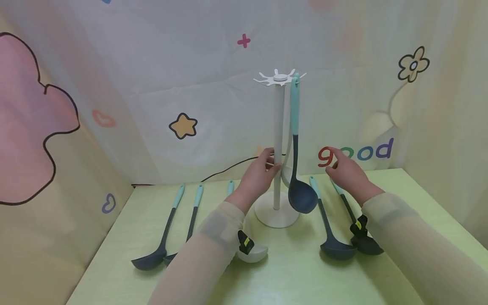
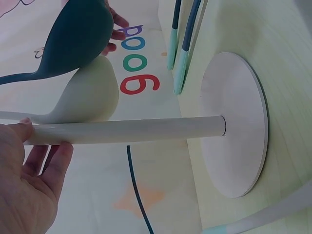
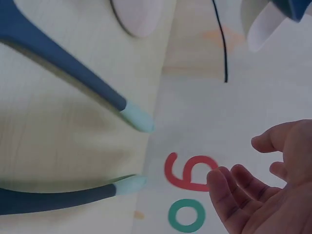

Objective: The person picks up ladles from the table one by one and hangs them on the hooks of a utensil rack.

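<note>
A white utensil stand [image 1: 278, 127] rises from a round base [image 2: 234, 156], with a hooked ring [image 1: 280, 78] on top. My left hand [image 1: 258, 178] holds its pole, thumb on one side and fingers on the other, as the left wrist view shows. From the ring hangs a dark blue ladle [image 1: 303, 197] with a mint handle. Behind it hangs a white ladle [image 2: 92, 95], partly covered in the head view. To the right of the stand my right hand [image 1: 347, 171] is in the air, fingers loosely bent, holding nothing in the right wrist view [image 3: 263, 195].
Two dark ladles [image 1: 152, 259] lie at the left of the table, one partly behind my sleeve. A white ladle [image 1: 254, 253] lies before the stand. Two more dark ladles [image 1: 337, 249] lie at the right. A printed curtain [image 1: 213, 93] hangs behind, with a black cord [image 1: 232, 164].
</note>
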A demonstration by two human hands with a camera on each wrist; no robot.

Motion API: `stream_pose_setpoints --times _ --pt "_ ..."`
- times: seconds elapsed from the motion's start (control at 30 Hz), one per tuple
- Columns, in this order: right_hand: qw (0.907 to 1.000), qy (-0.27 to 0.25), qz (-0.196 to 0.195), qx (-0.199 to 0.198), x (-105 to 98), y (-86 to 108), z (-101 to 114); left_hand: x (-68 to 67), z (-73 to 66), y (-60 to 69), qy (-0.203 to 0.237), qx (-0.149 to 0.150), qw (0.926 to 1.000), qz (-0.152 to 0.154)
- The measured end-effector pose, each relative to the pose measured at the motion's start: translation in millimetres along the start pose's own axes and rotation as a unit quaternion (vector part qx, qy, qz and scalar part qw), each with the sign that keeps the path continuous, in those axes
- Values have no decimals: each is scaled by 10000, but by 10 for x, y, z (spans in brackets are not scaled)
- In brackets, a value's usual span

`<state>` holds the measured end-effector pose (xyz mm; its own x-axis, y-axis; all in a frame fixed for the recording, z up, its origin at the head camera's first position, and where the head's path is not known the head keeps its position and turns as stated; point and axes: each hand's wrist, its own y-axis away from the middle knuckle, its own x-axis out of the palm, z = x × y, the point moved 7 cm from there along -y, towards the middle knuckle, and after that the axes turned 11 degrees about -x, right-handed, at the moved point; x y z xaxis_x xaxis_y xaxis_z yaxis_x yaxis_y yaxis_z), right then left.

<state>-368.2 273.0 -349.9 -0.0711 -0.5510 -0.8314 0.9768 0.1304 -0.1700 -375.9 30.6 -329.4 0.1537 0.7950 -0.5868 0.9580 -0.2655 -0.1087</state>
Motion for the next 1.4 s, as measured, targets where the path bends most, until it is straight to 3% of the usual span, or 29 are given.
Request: stream_pose_setpoints --times 0.33,0.6,0.9,1.27,1.4 --pt "9953 296 730 569 159 -8 -371 17 -30 11 -48 -78 10000 5" --pt "9826 -263 1389 1204 317 46 -618 21 -42 18 -47 -94 9999 -15" --pt "9649 -757 1785 1769 500 77 -889 24 -38 33 -112 -100 9999 -73" --pt "9444 -413 2510 2084 578 201 -837 1 -62 60 -114 -96 9998 -108" --pt "9414 -251 2553 2190 574 252 -810 19 -50 59 -112 -160 9998 -63"
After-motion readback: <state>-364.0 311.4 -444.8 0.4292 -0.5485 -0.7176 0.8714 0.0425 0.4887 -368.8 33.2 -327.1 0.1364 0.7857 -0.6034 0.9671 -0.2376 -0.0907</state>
